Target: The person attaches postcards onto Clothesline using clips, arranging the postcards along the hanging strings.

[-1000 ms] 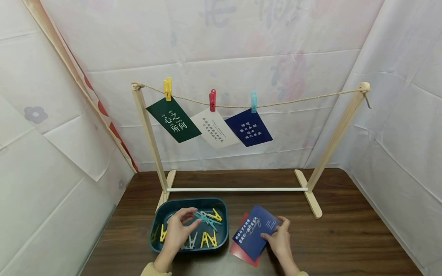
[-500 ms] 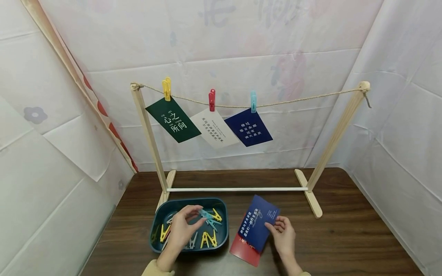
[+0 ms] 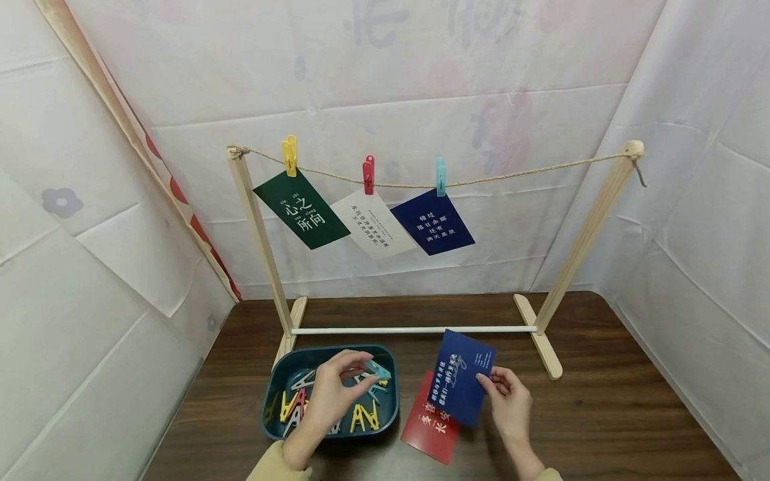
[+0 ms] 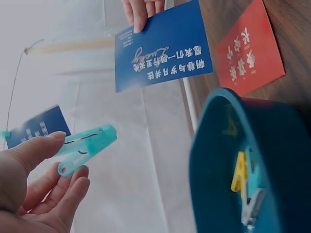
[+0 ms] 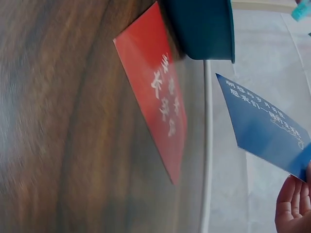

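My left hand pinches a light-blue clothespin between thumb and fingers, over the dark teal basin. Inside that basin lie several yellow, grey, red and blue clothespins. At the right, my right hand grips the edge of a blue card with white writing, thumb on its face. Below the blue card a red card lies on the table, partly covered by it in the head view. In the right wrist view the blue card is raised and tilted, with the right fingers at its lower corner.
Behind the hands stands a wooden frame with a white crossbar. Along its twine hang a green card, a white card and a dark-blue card, each held by a clothespin. Pale cloth surrounds the table.
The left hand has lifted the light-blue clothespin and shifted right. The right hand has drawn the blue card up and to the right, off the red card, uncovering more of its writing.
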### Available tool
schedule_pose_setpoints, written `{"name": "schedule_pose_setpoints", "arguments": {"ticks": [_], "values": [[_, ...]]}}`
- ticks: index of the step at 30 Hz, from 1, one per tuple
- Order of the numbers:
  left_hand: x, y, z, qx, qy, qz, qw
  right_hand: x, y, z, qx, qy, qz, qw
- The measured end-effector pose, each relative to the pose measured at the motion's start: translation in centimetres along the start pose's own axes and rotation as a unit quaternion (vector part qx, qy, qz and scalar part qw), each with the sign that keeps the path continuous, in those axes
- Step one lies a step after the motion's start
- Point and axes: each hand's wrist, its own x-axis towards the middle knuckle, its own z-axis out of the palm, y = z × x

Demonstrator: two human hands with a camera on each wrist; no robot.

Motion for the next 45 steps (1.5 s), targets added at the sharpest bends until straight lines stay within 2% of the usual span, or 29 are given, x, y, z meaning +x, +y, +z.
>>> {"name": "schedule_pose_setpoints", "arguments": {"ticks": [4, 8, 9, 11, 14, 16, 17, 18, 20, 23, 24, 28, 31, 34, 38, 41, 45], "values": [[0.3, 0.2, 0.4, -0.007, -0.021, 0.024, 0.9995, 0.4, -0.2, -0.4, 0.01, -0.004, -0.008, 1.0], [0.5, 1.1, 0.8, -0.006, -0.049, 0.038, 0.998, 0.5, 2.5, -1.0, 0.035, -0.013, -0.039, 0.999], [0.6, 1.3, 0.9, -0.004, -0.056, 0.041, 0.9976, 0.5, 2.3, -1.0, 0.019, -0.008, -0.038, 0.999], [0.7, 1.7, 1.0, -0.001, -0.067, 0.048, 0.9966, 0.7, 2.7, -1.3, 0.028, -0.018, -0.053, 0.998], [1.0, 2.4, 1.1, 0.0, -0.077, 0.063, 0.995, 1.2, 0.0, -1.6, 0.007, -0.034, -0.057, 0.998], [1.3, 2.8, 1.1, -0.004, -0.081, 0.072, 0.9941, 1.5, -1.9, -1.7, -0.026, -0.04, -0.064, 0.997], [1.4, 3.0, 1.1, -0.007, -0.083, 0.075, 0.9937, 1.8, -2.1, -1.8, -0.012, -0.046, -0.079, 0.996], [1.5, 3.2, 1.1, -0.008, -0.086, 0.077, 0.9933, 1.9, -3.3, -1.8, -0.041, -0.045, -0.077, 0.995], [1.8, 3.5, 1.0, -0.007, -0.091, 0.076, 0.9929, 2.3, -4.2, -1.8, -0.058, -0.051, -0.082, 0.994], [2.3, 4.1, 1.1, -0.007, -0.105, 0.068, 0.9921, 2.6, -5.1, -1.8, -0.082, -0.061, -0.065, 0.993], [2.5, 4.3, 1.1, -0.005, -0.109, 0.067, 0.9918, 2.7, -5.9, -1.8, -0.112, -0.062, -0.049, 0.991], [3.0, 6.2, 1.0, -0.013, -0.126, 0.066, 0.9897, 3.2, -6.8, -1.9, -0.112, -0.078, -0.032, 0.99], [3.2, 8.1, 0.7, -0.014, -0.139, 0.064, 0.9882, 3.5, -8.8, -1.8, -0.116, -0.088, -0.042, 0.988], [3.8, 7.9, 0.9, -0.004, -0.144, 0.077, 0.9866, 3.9, -10.9, -1.7, -0.131, -0.095, -0.063, 0.985], [4.9, 6.6, 1.2, -0.01, -0.143, 0.103, 0.9843, 4.9, -10.4, -2.2, -0.142, -0.106, -0.081, 0.981], [5.5, 7.2, 1.1, -0.02, -0.142, 0.107, 0.9839, 5.7, -9.4, -2.5, -0.154, -0.111, -0.091, 0.978], [6.3, 7.9, 1.0, -0.017, -0.14, 0.113, 0.9835, 6.7, -9.7, -2.6, -0.169, -0.115, -0.108, 0.973]]}}
